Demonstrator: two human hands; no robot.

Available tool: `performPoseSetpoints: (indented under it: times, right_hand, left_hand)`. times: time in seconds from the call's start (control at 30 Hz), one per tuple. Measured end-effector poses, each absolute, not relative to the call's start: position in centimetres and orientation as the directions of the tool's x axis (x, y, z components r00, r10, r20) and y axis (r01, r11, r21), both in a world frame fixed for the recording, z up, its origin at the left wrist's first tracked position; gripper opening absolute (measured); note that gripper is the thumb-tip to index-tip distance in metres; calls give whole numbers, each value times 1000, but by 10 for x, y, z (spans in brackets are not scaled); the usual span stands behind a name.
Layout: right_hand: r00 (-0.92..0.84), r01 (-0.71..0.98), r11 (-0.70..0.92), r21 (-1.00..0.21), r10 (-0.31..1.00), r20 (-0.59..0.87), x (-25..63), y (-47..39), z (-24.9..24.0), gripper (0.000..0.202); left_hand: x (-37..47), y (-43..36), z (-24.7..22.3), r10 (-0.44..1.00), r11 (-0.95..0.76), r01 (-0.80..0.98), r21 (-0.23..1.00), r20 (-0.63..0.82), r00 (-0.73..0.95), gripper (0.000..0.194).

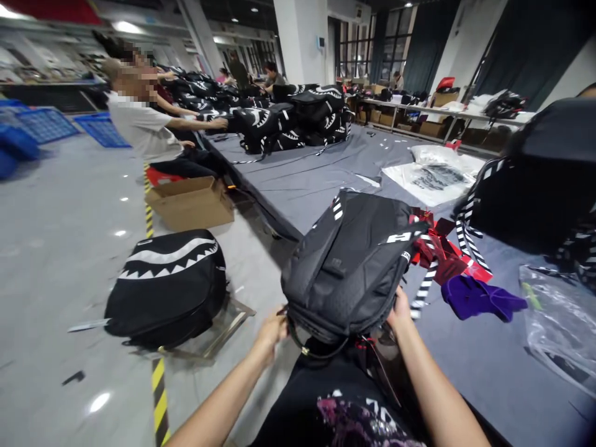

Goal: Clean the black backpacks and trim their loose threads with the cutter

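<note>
A black backpack (354, 261) lies in front of me, its strap side up, partly over the edge of the grey-covered table. My left hand (270, 335) is closed on its near left corner, by a dark loop with a small metal piece. At the near right side, my right hand (399, 310) grips the backpack's edge, its fingers partly hidden behind the bag. Black-and-white striped webbing (424, 288) hangs from the bag's right side. Close by on the table are shiny red tags (440, 248) and a purple cloth piece (483, 297).
Another black backpack with a white jagged-teeth print (170, 288) rests low on my left. Beyond it stands a cardboard box (193, 202). A co-worker in a white shirt (139, 124) sits beside piled backpacks (321, 115). Plastic bags (565, 320) and a large black bag (544, 186) lie right.
</note>
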State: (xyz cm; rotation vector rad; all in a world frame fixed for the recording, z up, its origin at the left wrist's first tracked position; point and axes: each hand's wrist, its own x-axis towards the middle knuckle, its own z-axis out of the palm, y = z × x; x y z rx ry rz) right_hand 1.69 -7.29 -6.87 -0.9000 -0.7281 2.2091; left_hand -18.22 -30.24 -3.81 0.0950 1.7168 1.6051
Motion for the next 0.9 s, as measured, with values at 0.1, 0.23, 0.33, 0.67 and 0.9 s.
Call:
performPoseSetpoints:
  times: [0.1,0.23,0.33,0.67,0.9]
  right_hand:
    - [-512,-270,-601,-752,751,-417,39,-69,-73,23]
    - [-435,-285,-518,-807,820,-373,76,-73,-63,32]
    - [-286,-71,-294,-953,921,-263,127,-77,-57,39]
    - [276,422,-68,-904,960,56,213,-96,-30,36]
    - [-252,793,551,-260,685,684,185,-135,19,29]
  left_hand:
    - [-218,-288,-45,507,248,-341,907,-421,-752,63]
    - [-204,-227,-39,638,283,10,959,-180,-748,80]
    - [-144,-213,-56,702,300,337,893,32,-711,84]
    - [-41,-228,-81,753,-654,744,139,218,621,72]
    - [-40,-187,-38,583,-795,587,155,464,667,27]
